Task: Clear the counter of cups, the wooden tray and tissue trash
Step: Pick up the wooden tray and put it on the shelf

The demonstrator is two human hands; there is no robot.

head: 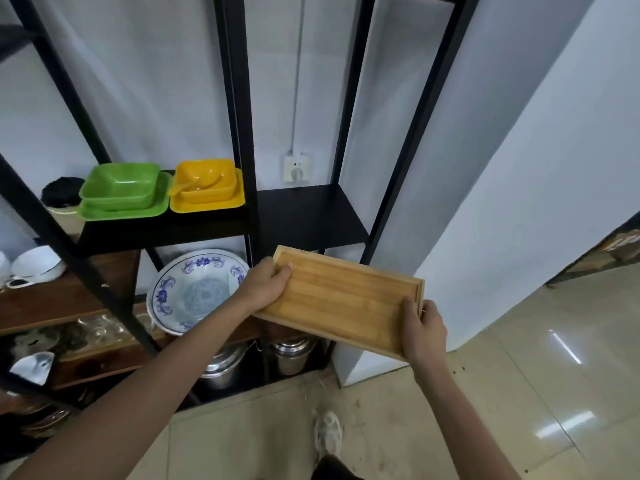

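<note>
My 2 hands grip the wooden tray (pixel 341 299) in the air before the black metal shelf rack (pixel 239 133) — my left hand (pixel 265 285) closed on its far-left corner, thumb on top, my right hand (pixel 424 332) closed on its near-right end. Behind the tray sit a blue-and-white porcelain bowl (pixel 194 292) and steel pots (pixel 291 353); higher up, green dishes (pixel 121 190) beside yellow dishes (pixel 206 188) on a shelf.

A single head-worn wide-angle camera looks forward and steeply down, close to a black metal shelving unit (pixel 249 133) against a white wall (pixel 519 168). The tiled floor (pixel 450 427) and the wearer's own shoe (pixel 327 433) fill the lower frame, with both forearms reaching in from below.
</note>
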